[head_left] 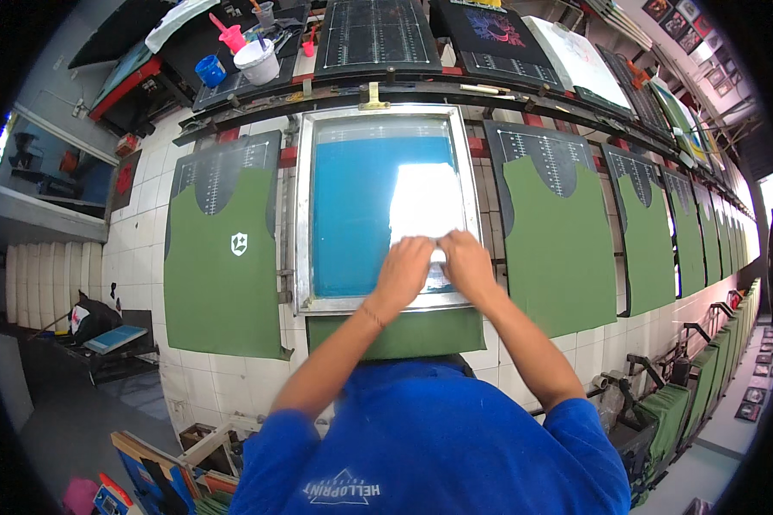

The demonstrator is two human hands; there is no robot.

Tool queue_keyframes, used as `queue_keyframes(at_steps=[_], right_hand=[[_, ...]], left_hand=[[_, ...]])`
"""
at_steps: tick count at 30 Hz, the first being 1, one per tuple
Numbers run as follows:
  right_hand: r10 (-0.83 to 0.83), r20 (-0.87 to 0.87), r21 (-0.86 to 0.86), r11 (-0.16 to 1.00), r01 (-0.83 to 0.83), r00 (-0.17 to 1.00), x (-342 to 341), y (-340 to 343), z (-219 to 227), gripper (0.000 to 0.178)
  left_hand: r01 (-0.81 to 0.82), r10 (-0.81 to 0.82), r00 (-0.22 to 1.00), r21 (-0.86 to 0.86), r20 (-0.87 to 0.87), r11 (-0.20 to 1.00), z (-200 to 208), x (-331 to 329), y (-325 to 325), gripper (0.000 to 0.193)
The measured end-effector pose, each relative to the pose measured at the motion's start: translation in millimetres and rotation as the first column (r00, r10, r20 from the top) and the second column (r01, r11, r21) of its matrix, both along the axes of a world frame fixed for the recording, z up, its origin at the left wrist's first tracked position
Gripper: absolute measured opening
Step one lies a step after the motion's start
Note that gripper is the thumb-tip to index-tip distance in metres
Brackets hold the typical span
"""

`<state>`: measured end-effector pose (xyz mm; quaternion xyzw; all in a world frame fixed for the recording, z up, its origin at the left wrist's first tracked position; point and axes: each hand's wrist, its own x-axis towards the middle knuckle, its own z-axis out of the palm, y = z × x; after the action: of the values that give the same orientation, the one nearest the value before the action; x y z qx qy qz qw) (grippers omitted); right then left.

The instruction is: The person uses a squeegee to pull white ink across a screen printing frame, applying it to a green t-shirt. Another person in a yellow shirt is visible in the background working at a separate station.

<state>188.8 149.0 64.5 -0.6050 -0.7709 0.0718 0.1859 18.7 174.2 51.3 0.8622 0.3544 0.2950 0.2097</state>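
A silver-framed printing screen (304, 215) with blue mesh lies over a green shirt piece (395, 333), whose lower edge shows below the frame. Bright light glares off the right part of the mesh. My left hand (408, 264) and my right hand (467, 262) are side by side over the lower right of the screen, both closed. Between them shows a bit of a small pale squeegee (438, 255), mostly covered by my fingers. Left of the screen, a green shirt piece (219, 300) bears a white shield print (240, 245).
More green shirt pieces (560, 249) lie on dark boards in a row to the right. A metal rail (524, 94) runs behind the screen, with a clamp (373, 96) at the frame's top. White (257, 63) and blue (210, 70) ink tubs stand at the back left.
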Motion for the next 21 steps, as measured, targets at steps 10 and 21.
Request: queue_keyframes(at_steps=[10, 21], right_hand=[[-0.053, -0.055, -0.001, 0.999, 0.053, 0.997, -16.7, -52.9, -25.2, 0.030], [-0.019, 0.154, -0.029, 0.999, 0.023, 0.988, 25.3, 107.4, -20.2, 0.015]], left_hand=[[-0.032, 0.030, 0.999, -0.087, -0.035, 0.996, -26.4, -7.4, -56.6, 0.031], [-0.032, 0.031, 0.999, -0.026, -0.016, 0.999, -24.0, 29.1, 100.7, 0.031]])
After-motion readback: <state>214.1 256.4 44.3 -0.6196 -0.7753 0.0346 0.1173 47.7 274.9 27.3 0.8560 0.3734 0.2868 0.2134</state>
